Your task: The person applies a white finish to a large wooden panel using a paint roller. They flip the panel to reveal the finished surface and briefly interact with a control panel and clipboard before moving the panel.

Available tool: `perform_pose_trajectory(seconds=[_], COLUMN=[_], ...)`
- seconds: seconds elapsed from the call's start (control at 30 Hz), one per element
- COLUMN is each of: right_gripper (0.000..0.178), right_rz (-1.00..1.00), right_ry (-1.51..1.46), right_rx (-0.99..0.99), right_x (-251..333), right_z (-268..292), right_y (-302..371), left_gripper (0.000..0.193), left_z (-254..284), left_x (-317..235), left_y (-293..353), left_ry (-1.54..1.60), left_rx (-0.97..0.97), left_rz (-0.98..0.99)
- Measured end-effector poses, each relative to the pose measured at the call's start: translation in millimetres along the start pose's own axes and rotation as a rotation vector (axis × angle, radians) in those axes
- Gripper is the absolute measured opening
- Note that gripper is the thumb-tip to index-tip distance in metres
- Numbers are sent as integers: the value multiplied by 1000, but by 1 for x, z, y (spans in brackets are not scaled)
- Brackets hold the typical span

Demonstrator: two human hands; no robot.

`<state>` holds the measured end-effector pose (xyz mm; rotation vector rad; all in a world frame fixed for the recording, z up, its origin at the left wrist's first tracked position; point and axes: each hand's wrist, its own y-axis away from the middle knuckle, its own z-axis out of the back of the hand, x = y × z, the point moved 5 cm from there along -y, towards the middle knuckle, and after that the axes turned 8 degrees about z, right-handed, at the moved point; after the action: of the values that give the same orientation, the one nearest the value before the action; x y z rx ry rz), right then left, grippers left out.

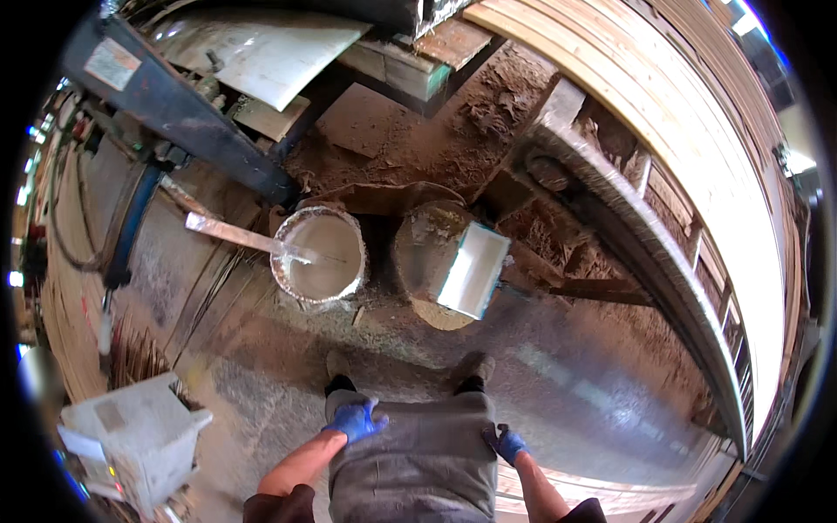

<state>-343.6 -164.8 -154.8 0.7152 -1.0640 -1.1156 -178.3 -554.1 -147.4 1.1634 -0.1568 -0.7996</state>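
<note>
My left hand (pixel 357 422), in a blue glove, is over the left side of a grey apron (pixel 414 444), thumb and fingers apart. My right hand (pixel 506 443), gloved in blue with darker fingertips, is beside the apron's right edge. Its fingers look slightly curled and apart, with nothing visible in them. Beyond my shoes stands a round bucket (pixel 321 254) of pale, creamy liquid, its rim crusted white. A flat wooden stick (pixel 231 234) leans out of it to the left. To its right, a white rectangular tray (pixel 474 270) with blue-green edges lies tilted over a dusty round container (pixel 420 253).
Long light boards (pixel 663 96) are stacked along the right above a worn metal rail (pixel 645 235). A dark blue machine arm (pixel 187 113) slants in at upper left. A grey box (pixel 135 436) stands at lower left. Brown dust and debris (pixel 506 96) cover the ground behind the buckets.
</note>
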Motion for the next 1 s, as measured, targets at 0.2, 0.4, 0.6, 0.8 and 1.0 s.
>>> perform_pose_trajectory(seconds=[0.2,0.4,0.6,0.8,1.0], right_gripper=[51,93,88,88,89], right_rz=[53,-448,-433,-439,-498], right_ry=[1,39,71,66,21], right_rx=[-14,-81,-176,-48,-182], right_x=[19,81,72,136,52], right_z=[-126,-97,-99,-49,-80], right_y=[-62,-31,-33,-18,-35], left_gripper=[67,58,53,54,53], left_z=[-20,-33,-51,-71,-62], left_x=[96,134,131,119,106], left_y=[-8,-10,1,-2,-2], left_ry=[-119,52,100,97,65], left_rx=[-145,-185,-299,-231,-258], left_rz=[-265,-314,-271,-221,-232])
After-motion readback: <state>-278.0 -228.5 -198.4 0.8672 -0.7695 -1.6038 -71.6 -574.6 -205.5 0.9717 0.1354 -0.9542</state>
